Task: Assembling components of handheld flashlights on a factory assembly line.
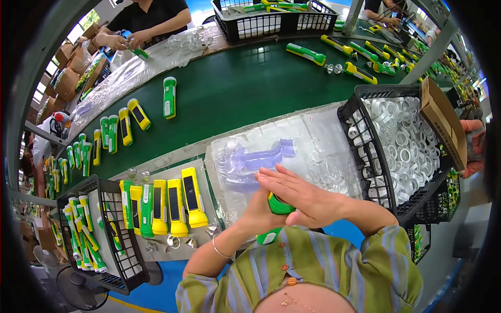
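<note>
A green flashlight [280,204] is between my hands, close in front of my chest, with its lower end [269,237] showing below them. My left hand [259,213] is closed around its body. Flat across its head end lies my right hand [308,194], fingers stretched out and thumb beside the green rim. The palms hide most of the flashlight. Under my hands, clear plastic sheeting [323,141] covers the bench, with several clear rings [228,159] on it. Left of my left hand, several yellow and green flashlights [194,198] stand in a row.
A black crate [389,193] of white rings stands at right, with a cardboard flap [443,122]. Another crate [112,203] at left holds flashlights. The green conveyor belt [224,94] carries more flashlights. Across it, a co-worker's hands [136,39] hold a green piece.
</note>
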### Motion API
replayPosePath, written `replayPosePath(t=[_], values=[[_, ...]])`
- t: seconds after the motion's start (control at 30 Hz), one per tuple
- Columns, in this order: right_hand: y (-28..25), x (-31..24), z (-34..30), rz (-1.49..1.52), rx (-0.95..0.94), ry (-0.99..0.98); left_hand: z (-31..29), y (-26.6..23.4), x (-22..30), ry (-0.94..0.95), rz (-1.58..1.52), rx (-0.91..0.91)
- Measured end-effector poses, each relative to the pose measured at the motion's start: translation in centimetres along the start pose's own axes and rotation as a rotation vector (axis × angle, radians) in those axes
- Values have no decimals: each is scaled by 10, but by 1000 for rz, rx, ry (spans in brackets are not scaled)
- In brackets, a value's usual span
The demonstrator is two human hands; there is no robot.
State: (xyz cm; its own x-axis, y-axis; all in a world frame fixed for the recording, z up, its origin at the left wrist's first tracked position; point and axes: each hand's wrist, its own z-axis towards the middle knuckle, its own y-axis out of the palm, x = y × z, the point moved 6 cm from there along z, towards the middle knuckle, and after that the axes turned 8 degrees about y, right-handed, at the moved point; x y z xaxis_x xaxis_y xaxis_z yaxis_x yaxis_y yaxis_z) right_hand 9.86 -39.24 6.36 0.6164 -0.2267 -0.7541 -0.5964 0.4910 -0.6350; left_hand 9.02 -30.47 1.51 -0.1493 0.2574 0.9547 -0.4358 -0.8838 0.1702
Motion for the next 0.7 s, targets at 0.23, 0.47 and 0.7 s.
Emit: replayPosePath(t=[0.23,0.47,0.7], values=[[23,10,-14,-3,-69,86,-20,15,-30,-84,-251,16],[41,28,-15,113,-5,154,-47,15,-71,-261,-759,307],[33,109,-39,-199,607,365,-47,-7,-69,-208,-787,296]])
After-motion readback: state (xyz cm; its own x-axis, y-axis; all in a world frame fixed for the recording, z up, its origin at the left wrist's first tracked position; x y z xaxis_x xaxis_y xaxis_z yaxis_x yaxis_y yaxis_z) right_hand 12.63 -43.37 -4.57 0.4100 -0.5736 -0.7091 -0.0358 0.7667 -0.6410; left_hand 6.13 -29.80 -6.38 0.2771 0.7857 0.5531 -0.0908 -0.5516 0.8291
